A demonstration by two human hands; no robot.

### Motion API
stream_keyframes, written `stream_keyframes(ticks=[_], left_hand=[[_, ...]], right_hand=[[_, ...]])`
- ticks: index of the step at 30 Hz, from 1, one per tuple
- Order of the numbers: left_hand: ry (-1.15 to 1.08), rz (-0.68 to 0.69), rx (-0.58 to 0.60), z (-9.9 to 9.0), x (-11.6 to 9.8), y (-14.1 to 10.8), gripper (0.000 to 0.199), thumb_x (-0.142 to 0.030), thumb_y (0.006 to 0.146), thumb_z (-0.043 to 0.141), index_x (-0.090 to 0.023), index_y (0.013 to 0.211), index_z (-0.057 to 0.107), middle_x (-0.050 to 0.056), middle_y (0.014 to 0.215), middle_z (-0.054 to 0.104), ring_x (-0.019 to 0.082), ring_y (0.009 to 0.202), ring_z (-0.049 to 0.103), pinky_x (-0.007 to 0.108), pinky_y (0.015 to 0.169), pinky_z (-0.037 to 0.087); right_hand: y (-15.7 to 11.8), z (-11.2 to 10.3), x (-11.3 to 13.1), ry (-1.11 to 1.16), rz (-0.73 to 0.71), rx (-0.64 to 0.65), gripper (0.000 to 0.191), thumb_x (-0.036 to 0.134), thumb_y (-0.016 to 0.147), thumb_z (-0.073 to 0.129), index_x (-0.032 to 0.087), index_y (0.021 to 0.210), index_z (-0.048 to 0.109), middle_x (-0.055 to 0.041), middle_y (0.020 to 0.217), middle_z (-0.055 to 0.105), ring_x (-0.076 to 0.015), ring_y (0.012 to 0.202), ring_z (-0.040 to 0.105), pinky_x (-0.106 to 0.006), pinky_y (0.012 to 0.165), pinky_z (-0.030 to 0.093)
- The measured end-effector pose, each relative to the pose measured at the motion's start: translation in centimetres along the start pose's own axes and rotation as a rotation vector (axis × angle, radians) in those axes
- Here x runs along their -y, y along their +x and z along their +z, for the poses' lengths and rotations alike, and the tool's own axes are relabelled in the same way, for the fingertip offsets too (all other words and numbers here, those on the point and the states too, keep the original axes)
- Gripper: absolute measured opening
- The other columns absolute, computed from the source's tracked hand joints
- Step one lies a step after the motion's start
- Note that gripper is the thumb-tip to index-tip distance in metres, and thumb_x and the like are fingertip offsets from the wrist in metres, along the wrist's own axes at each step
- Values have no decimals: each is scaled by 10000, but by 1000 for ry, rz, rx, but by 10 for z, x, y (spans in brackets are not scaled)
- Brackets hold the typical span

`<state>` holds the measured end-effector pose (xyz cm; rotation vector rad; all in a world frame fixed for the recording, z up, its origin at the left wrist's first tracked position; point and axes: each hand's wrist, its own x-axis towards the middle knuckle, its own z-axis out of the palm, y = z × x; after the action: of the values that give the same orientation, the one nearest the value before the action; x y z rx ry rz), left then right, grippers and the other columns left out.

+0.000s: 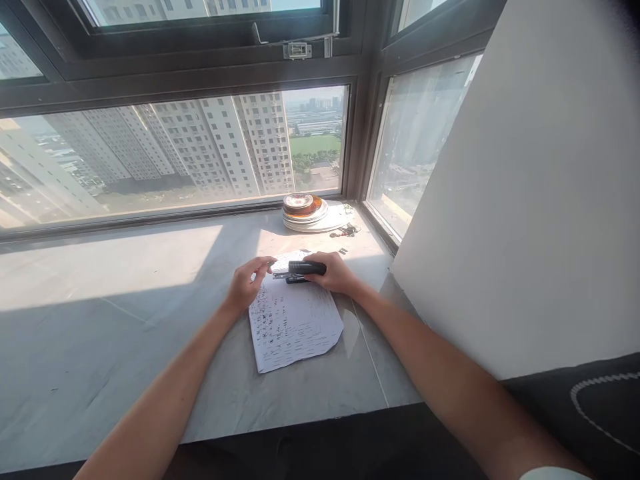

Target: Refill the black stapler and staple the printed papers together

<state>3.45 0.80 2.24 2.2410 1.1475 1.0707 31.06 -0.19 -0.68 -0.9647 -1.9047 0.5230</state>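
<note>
A black stapler (306, 267) is in my right hand (336, 272), its fingers wrapped round one end. The stapler's top and a metal part stand apart, pointing left toward my left hand (245, 283). The thumb and fingers of my left hand are pinched together, with a small dark bit at the tips that I cannot make out. Both hands are over the far part of a sheet of paper (300, 330) covered in handwriting, with cut or torn corners, lying on the marble-look sill.
Beyond the paper, near the window corner, is a stack of round plates or lids (304, 215). Dark small items (345, 231) and small dark pieces (343, 251) lie close by. A white wall (525, 187) rises on the right; the sill (150, 373) ends at a front edge.
</note>
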Motion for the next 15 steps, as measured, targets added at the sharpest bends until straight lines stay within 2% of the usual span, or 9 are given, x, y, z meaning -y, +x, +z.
stream_keyframes(ticks=[5,10,15], left_hand=[[79,38,11,2,5,1,300,-441,978,620,-243,1173,734,28,956,744,164,781,626,287,782,505],[115,84,-10,3,8,0,337,-427,1001,602,-254,1289,629,8,929,737,156,767,628,294,771,510],[115,91,10,4,11,1,239,-413,1032,558,-221,1155,628,52,1044,765,187,855,672,332,809,521]], right_hand=[[0,0,1,-3,-26,19,308,218,794,815,215,1099,777,-51,1020,783,-230,911,717,-348,855,541],[0,0,1,-20,-41,11,320,195,786,826,201,1102,774,-56,1025,783,-238,927,719,-342,854,545],[-1,0,1,-26,-43,19,309,193,795,826,207,1099,775,-52,1029,783,-238,926,718,-343,851,541]])
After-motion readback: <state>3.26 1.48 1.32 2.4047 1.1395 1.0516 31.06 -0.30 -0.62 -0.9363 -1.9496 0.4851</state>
